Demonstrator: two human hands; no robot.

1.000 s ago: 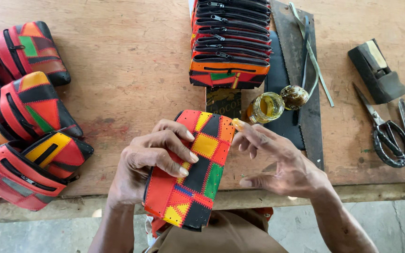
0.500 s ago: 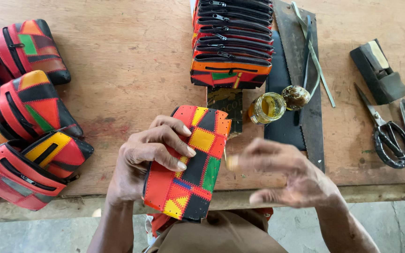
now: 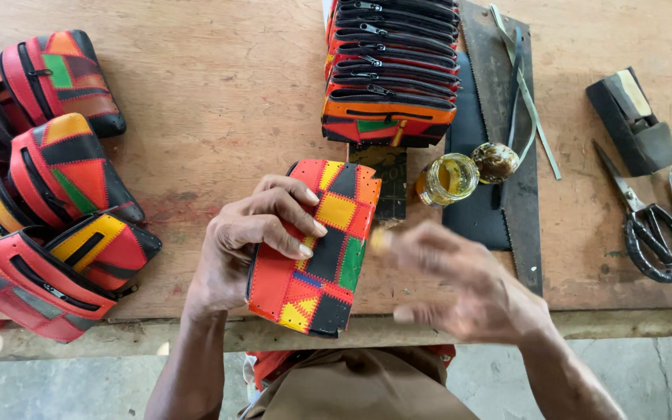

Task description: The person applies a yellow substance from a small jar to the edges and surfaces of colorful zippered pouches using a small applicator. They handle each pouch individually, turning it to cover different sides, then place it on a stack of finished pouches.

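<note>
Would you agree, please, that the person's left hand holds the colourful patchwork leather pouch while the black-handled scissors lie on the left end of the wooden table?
Not quite. The head view shows the black-handled scissors lying on the right end of the wooden table, beside a dark block, not the left. The rest stands: the left hand holds the colourful patchwork leather pouch.

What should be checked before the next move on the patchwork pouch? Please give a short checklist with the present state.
1. Left hand holds the patchwork pouch firmly, fingers across its face: ok.
2. Pouch supported over the wooden table edge: ok.
3. Right hand grip empty: cannot tell, it is blurred.
4. Open glue jar upright beside the pouch: ok.
5. Jar lid close to the jar: ok.
6. Scissors lying apart from both hands: ok.
</note>
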